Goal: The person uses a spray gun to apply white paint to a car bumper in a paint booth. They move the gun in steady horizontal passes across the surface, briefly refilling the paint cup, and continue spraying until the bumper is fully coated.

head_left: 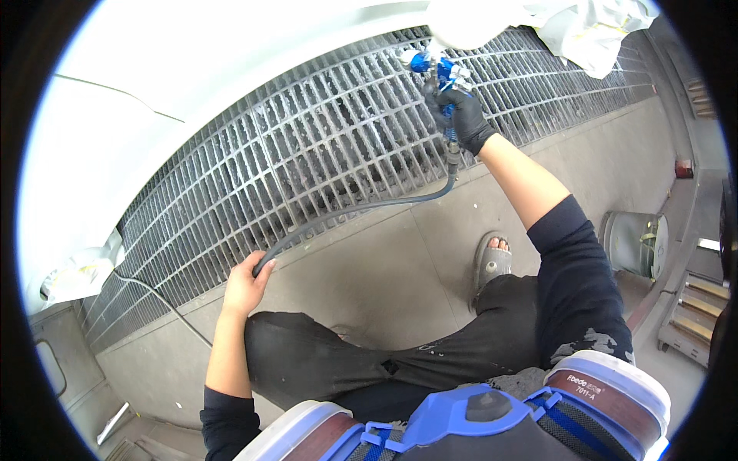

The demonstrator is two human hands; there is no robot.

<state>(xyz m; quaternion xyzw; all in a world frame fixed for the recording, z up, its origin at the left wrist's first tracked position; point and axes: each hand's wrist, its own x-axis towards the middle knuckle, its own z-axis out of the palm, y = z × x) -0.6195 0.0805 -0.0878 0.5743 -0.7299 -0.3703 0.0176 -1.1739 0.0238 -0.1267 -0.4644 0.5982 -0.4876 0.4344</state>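
My right hand (467, 121), in a black glove, is wrapped round the handle of a blue and silver spray gun (444, 71). A white rounded cup (467, 27) sits on top of the gun, its edge hard to tell from the white surface behind. From the base of the handle a dark air hose (377, 204) curves down and left. My bare left hand (247, 281) closes on that hose near my left knee. The gun is close to a large white painted vehicle body (177, 84), over the floor grating (307, 146).
White masking sheeting (592, 38) hangs at the upper right, and more wrapping (81, 275) at the far left. Another stretch of hose (165, 301) crosses the floor there. A metal drum (636, 244) lies at the right. A respirator (469, 419) fills the lower edge.
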